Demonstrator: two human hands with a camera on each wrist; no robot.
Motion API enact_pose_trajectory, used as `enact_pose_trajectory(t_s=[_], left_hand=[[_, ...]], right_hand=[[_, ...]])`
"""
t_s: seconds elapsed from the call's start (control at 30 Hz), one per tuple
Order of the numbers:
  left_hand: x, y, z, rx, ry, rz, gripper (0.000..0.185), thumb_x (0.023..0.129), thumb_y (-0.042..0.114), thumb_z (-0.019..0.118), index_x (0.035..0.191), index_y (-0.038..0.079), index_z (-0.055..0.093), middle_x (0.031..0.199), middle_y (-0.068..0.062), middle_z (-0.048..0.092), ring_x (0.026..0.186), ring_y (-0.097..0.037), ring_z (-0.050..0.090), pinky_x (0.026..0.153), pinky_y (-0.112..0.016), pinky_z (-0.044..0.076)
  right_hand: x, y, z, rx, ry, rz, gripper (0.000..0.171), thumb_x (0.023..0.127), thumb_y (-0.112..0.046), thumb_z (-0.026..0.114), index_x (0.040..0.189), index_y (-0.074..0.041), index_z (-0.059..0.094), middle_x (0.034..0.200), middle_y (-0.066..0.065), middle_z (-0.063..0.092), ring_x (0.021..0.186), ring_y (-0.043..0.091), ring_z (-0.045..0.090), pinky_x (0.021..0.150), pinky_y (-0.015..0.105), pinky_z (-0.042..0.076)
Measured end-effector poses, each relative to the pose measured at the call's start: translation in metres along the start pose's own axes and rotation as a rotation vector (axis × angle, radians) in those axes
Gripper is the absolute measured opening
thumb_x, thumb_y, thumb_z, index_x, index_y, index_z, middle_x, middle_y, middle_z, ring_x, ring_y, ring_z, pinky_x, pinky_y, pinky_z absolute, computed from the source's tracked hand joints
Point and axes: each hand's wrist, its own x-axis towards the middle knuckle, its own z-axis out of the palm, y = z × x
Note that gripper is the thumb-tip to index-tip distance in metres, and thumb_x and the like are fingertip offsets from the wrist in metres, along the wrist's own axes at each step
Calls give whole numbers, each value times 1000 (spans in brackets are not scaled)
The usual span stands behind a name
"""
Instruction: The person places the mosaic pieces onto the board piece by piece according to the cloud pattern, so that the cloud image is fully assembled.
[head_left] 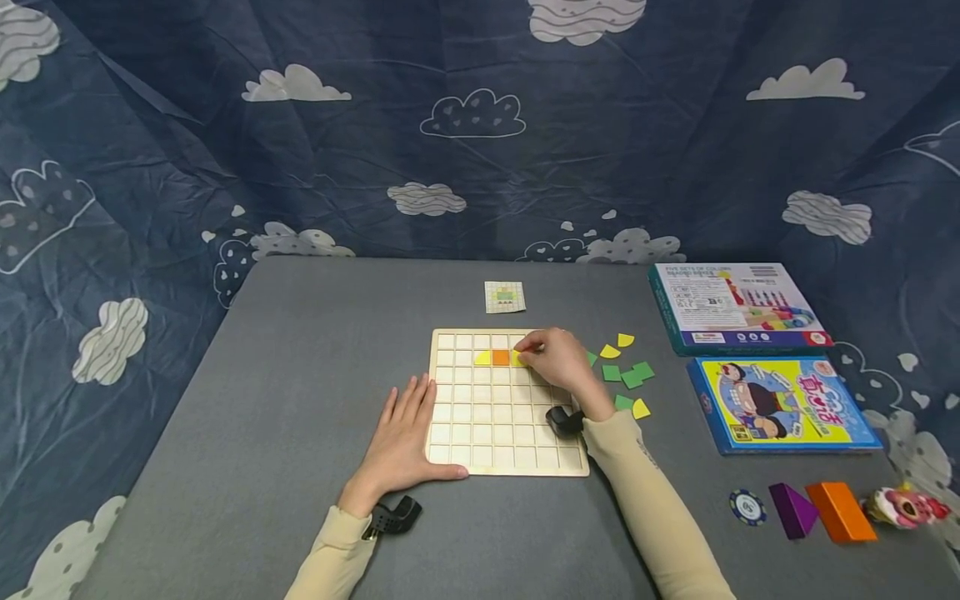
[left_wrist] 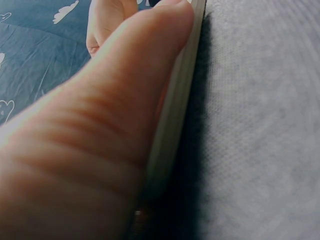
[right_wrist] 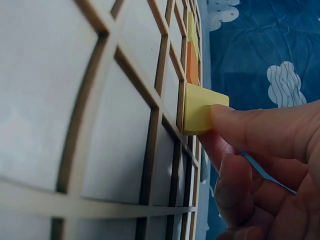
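My right hand (head_left: pixel 558 360) is reaching over the wooden grid board (head_left: pixel 502 433). My arm comes in from the bottom right and lies across the board's corner. My fingers (right_wrist: pixel 260 131) are bent and pinch a small yellow tile (right_wrist: pixel 198 111). The tile is tipped up on its edge, touching a square in the second row from the far side. It is just beside the orange tile (head_left: pixel 500 357), and another yellow piece (head_left: pixel 482 358) sits on the other side of the orange one.

My left hand (head_left: pixel 401 442) lies flat on the gray table (head_left: pixel 285 400) with straight fingers. It holds nothing. My thumb (left_wrist: pixel 125 100) presses along the near edge of the board.

Loose green and yellow pieces (head_left: pixel 626 372) lie just to the right of the board. A small pattern card (head_left: pixel 504 297) lies past the far edge. Two boxes (head_left: pixel 757 358) are well off to the right.
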Motion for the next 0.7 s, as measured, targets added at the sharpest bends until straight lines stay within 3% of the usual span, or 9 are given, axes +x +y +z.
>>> enact_pose_trajectory(t_s=[0.2,0.53,0.7], left_hand=[[0,0,1,7,1,1,130,64,86,53,152,2,8,157,-13,5,143,-25,-1,114,-42,-4],[0,0,0,8,2,5,130,64,85,55,151,2,8,157,-14,7,143,-25,0,114,-43,-4],[0,-1,0,9,2,0,130,64,86,54,152,3,7,157,-13,5,143,-25,-1,114,-42,-4]], right_hand=[[2,0,1,-1,15,31,6,84,-15,73,87,-11,75,76,-1,66,69,18,59,62,35,46],[3,1,2,-4,-22,50,8,85,-12,71,91,-9,75,81,1,66,74,20,60,69,38,48],[2,1,1,-12,-24,37,8,85,-11,70,91,-8,75,75,0,61,68,18,53,63,34,42]])
